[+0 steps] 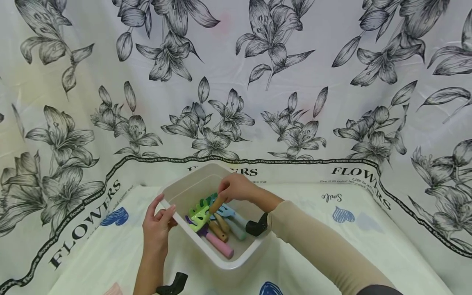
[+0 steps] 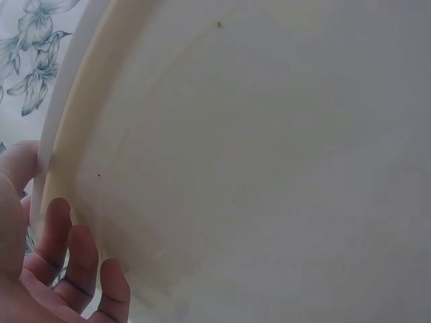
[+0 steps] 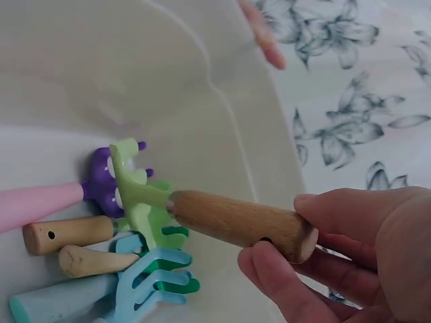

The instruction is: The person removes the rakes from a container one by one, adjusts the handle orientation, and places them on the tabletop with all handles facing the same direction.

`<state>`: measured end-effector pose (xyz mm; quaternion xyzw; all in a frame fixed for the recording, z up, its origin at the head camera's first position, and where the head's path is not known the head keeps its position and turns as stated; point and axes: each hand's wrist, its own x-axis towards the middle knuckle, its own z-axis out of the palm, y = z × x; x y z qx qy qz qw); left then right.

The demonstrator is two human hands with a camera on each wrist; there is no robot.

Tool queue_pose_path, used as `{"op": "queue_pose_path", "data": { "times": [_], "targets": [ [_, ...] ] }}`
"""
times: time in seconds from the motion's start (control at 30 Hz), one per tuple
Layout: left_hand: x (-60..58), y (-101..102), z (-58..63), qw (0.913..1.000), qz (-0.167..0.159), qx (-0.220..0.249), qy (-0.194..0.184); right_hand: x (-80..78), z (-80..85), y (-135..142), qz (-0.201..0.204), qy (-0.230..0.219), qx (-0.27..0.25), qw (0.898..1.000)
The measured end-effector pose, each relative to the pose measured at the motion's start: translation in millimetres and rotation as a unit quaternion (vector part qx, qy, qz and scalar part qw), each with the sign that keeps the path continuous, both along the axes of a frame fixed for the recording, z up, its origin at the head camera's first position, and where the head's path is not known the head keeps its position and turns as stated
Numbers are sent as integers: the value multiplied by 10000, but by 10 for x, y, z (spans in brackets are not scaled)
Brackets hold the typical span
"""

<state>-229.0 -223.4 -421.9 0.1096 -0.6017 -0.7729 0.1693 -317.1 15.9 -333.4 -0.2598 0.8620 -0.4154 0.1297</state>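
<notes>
With thumb and fingertips, my right hand (image 1: 239,188) pinches the end of the wooden handle of a light green hand rake (image 3: 141,195). The rake's head overlaps a purple-headed rake with a pink handle (image 1: 220,246) inside the bin. My left hand (image 1: 157,223) holds the left rim of a white plastic bin (image 1: 206,250), which stands tilted. In the left wrist view, the thumb is at the rim and other fingers lie along the bin's outer wall. A light blue rake (image 3: 151,279), a darker green tool (image 3: 192,285) and wooden handles (image 3: 67,234) lie beside the green rake.
A pale cloth (image 1: 306,254) with printed hearts and lettering covers the surface beneath the bin. Behind and at the sides hangs a white curtain (image 1: 228,73) with black flower drawings. Black wrist mounts (image 1: 257,225) are on both arms.
</notes>
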Motion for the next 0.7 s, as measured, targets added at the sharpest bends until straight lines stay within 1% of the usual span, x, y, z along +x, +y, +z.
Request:
{"op": "queue_pose_path", "data": {
  "times": [0.1,0.23,0.37,0.43,0.57,0.7],
  "targets": [
    [6,-2,3,10000,-8,32,16,31,53,91,-21,38,-234,9997],
    [6,-2,3,10000,-9,70,44,76,94,226,-219,2,-724,9971],
    [3,-5,0,9999,11,126,36,117,120,371,-362,-107,-1305,9907],
    [5,-11,-1,9999,19,127,26,132,132,442,-412,-140,-1511,9876],
    [6,-27,-5,10000,25,72,-44,114,134,578,-482,-55,-1770,9830],
    [-3,-31,-11,9999,-30,51,-101,86,152,712,-630,125,-2121,9751]
  ]
}}
